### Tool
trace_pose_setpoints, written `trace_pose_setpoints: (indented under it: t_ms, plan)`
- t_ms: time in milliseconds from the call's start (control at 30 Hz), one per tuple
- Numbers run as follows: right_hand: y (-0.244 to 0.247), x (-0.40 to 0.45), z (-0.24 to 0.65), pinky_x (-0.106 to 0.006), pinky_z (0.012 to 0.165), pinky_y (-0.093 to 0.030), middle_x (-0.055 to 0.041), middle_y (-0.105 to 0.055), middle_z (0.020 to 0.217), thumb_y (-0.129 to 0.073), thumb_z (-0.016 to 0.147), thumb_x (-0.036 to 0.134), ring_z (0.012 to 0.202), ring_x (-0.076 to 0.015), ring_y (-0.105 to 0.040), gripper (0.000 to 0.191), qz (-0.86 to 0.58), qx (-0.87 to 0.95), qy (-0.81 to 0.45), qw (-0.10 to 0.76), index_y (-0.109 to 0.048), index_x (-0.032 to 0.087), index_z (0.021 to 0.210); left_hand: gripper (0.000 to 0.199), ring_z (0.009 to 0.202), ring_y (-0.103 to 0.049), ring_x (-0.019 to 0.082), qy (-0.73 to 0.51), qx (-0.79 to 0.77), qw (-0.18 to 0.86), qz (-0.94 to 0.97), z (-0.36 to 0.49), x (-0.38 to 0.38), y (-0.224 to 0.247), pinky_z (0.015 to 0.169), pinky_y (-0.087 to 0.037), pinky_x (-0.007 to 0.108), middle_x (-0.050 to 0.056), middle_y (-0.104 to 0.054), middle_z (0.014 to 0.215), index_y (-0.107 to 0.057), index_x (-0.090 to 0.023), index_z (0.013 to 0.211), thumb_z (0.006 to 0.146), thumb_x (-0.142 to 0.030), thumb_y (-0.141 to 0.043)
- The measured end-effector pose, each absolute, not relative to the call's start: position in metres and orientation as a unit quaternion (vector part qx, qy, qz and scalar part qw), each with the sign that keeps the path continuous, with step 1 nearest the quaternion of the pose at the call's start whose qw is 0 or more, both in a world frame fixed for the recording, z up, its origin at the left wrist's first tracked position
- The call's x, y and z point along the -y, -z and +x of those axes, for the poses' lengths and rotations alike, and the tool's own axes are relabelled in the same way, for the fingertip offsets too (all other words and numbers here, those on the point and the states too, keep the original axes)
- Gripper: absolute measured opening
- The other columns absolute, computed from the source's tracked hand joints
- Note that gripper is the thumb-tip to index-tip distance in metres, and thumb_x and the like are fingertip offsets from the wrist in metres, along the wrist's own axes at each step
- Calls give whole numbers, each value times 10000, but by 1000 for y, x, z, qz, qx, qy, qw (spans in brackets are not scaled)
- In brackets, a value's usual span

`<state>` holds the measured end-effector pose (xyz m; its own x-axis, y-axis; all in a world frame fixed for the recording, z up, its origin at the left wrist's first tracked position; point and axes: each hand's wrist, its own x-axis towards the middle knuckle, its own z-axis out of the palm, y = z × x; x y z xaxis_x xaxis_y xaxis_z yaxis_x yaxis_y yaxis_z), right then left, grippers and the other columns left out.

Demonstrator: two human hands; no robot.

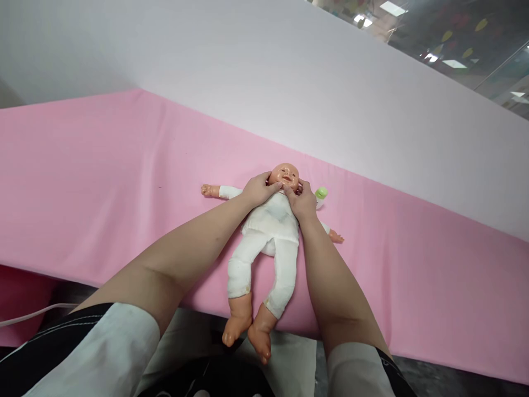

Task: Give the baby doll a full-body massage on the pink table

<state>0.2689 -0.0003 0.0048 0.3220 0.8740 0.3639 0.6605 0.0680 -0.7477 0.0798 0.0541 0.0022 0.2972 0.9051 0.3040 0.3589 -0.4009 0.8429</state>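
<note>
A baby doll (270, 218) with a white cloth body and hard plastic head, hands and feet lies on its back on the pink-covered table (103, 187). My left hand (260, 189) curves around one side of the doll's head and neck, thumb at the chin. On the opposite side my right hand (303, 200) does the same, its thumb also by the chin. The fingertips behind the head are hidden. The doll's arms lie spread out, and its feet hang past the table's front edge.
Just beyond my right hand is a small item with a light green top (321, 193), partly hidden. A white wall (264, 71) runs along the table's back edge, with a glass pane (446, 44) above it at right. A white cable (37, 314) hangs at lower left.
</note>
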Motion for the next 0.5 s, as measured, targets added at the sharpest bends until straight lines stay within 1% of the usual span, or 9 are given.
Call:
trace_pose_setpoints:
  t_ms: [67, 167, 333, 500]
  plan:
    - [-5, 0, 268, -435, 1009, -587, -112, -793, 1180, -788, 841, 648, 1045, -258, -769, 687, -671, 571, -115, 460, -634, 220, 1356, 616, 1095, -730, 299, -401, -437, 341, 729, 80, -54, -4, 957, -555, 380, 74, -784, 1244, -700, -230, 1333, 870, -636, -725]
    - [-3, -1, 269, -438, 999, -592, -105, -792, 1170, -787, 842, 644, 1026, -256, -770, 677, -666, 575, -111, 463, -635, 223, 1350, 615, 1101, -729, 300, -399, -439, 340, 730, 81, -53, -5, 959, -553, 382, 79, -779, 1256, -701, -231, 1329, 864, -632, -733]
    - [0, -4, 273, -452, 1017, -593, -108, -790, 1200, -751, 887, 614, 1065, -265, -764, 633, -658, 586, -109, 461, -638, 228, 1376, 543, 1112, -725, 305, -400, -439, 322, 737, 80, -52, -4, 967, -548, 394, 85, -783, 1241, -704, -225, 1316, 927, -601, -657]
    - [4, -6, 278, -453, 1046, -587, -109, -787, 1256, -665, 960, 567, 1108, -268, -759, 565, -639, 597, -109, 473, -640, 223, 1407, 520, 1145, -718, 295, -426, -421, 326, 731, 81, -60, 5, 1029, -530, 400, 90, -778, 1273, -707, -221, 1332, 1008, -586, -529]
